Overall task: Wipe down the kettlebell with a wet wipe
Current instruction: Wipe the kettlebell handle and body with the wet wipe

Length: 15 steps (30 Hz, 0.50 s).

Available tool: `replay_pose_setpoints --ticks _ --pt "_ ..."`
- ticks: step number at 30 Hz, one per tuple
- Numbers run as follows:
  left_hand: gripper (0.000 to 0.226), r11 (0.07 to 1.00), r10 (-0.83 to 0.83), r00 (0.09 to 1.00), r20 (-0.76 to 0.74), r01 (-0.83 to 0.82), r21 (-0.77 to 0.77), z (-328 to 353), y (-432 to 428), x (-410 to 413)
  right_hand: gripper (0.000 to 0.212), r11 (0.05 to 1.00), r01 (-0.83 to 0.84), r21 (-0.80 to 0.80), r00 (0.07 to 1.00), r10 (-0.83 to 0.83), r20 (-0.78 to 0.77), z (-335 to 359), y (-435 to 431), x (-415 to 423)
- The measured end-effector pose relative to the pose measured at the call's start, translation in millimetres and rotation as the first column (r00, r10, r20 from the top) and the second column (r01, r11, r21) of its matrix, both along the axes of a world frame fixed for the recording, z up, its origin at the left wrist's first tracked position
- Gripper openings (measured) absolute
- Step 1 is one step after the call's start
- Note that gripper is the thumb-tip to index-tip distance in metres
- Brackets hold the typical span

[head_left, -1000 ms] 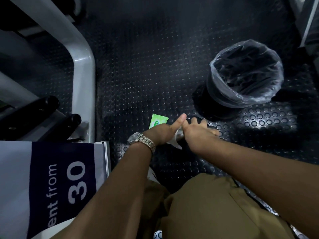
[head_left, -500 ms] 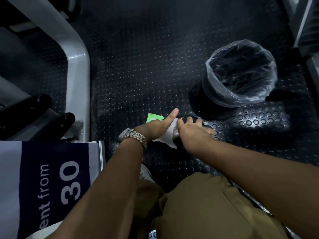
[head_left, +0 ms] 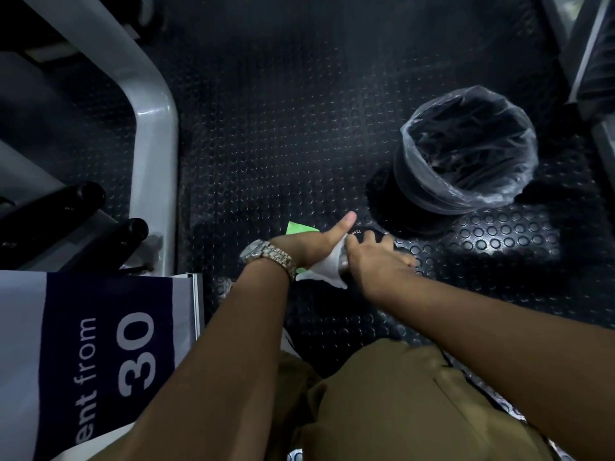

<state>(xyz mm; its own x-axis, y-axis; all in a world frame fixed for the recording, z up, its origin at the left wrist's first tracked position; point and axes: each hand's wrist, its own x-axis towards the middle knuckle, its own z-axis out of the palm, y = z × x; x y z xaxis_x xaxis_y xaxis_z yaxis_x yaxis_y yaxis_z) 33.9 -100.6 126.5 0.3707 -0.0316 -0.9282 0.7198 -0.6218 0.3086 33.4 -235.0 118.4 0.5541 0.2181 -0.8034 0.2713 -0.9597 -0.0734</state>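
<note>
Fingers of left hand (head_left: pixel 309 244) curl round wet wipe (head_left: pixel 327 269), thumb up; right hand (head_left: pixel 376 261) fingers spread on kettlebell (head_left: pixel 365 232) beneath.

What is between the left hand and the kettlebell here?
The white wet wipe: the left hand holds it against the side of the dark kettlebell. The head view shows this.

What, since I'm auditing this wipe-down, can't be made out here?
Head view:
Kettlebell: mostly hidden under the right hand, in shadow.
Wipe: partly covered by the left hand.
Green packet: behind that hand, label unreadable.
Sign: wording cut off at the bottom edge.
</note>
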Motion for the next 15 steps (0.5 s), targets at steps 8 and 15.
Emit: replay_pose_setpoints --ticks 8,15 --pt "0.099 0.994 0.105 0.990 0.091 -0.109 0.032 -23 -12 -24 0.089 1.000 0.004 0.004 1.000 -0.004 0.022 1 0 -1" --pt "0.065 1.000 0.013 0.977 0.215 -0.017 0.016 -4 -9 -14 0.105 1.000 0.024 -0.020 1.000 -0.024 0.009 0 4 -2"
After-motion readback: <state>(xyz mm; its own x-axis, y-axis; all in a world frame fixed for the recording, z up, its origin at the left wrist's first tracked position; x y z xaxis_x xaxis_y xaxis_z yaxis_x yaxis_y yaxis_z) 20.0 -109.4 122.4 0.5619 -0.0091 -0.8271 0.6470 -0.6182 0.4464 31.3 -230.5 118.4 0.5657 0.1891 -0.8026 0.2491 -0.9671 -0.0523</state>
